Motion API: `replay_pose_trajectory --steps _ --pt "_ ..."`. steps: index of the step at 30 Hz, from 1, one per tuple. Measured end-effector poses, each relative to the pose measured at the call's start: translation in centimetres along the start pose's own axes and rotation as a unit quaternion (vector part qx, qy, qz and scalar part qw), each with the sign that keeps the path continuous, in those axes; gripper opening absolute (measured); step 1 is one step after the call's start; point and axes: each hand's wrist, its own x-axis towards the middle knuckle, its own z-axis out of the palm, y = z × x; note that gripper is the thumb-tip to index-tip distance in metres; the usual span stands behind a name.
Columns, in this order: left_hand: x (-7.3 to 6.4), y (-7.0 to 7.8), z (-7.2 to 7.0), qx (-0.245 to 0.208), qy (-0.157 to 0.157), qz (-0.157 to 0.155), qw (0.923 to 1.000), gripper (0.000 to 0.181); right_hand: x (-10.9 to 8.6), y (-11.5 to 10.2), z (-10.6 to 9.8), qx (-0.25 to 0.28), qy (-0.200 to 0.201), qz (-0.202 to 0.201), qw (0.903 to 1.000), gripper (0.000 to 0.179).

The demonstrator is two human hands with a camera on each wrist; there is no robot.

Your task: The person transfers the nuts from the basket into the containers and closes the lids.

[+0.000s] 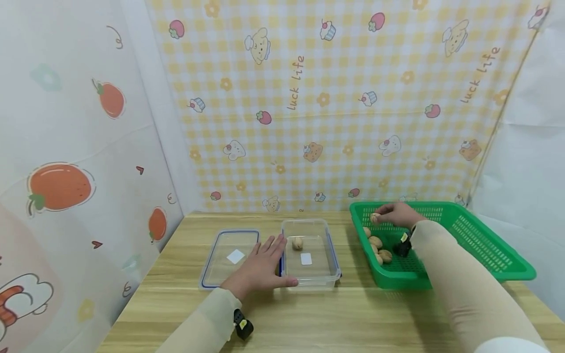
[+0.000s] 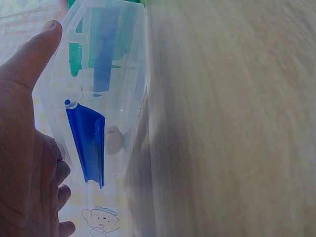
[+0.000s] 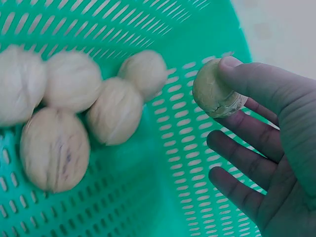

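My right hand [image 1: 400,215] pinches a walnut [image 3: 217,91] between thumb and fingers, inside the green basket [image 1: 499,245] near its back left corner. Several more walnuts [image 3: 55,148] lie together on the basket's floor along its left side. My left hand [image 1: 261,267] rests with spread fingers on the left rim of a clear plastic box [image 1: 332,245], its thumb across the near left corner. In that box sits a single walnut [image 1: 297,243], also visible through the wall in the left wrist view. A blue clip [image 2: 89,143] hangs along the box's side.
Left of the box lies its clear lid [image 1: 220,257] with a blue seal and a white label, partly behind my left hand. The wooden table [image 1: 318,318] meets a checkered cloth [image 1: 282,162] at the back. Each wrist wears a small black camera [image 1: 243,324].
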Motion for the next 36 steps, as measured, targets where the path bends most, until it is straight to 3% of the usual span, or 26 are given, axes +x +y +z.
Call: replay_pose_trajectory --steps 5,17,24,36 --pt "0.0 0.1 0.0 -0.001 0.001 -0.001 1.0000 0.117 0.1 -1.7 -0.5 -0.002 0.009 -0.028 0.9996 0.064" --pt "0.0 0.1 0.0 0.000 0.000 -0.002 1.0000 0.118 0.0 -6.2 -0.6 -0.009 0.038 -0.036 0.9986 0.064" --pt "0.1 0.1 0.1 0.007 0.002 -0.001 1.0000 0.117 0.7 -8.1 0.3 0.000 0.043 -0.062 0.9971 0.064" --pt "0.1 0.1 -0.1 0.006 0.001 0.000 1.0000 0.117 2.2 -11.5 2.7 0.012 0.050 -0.057 0.9970 0.066"
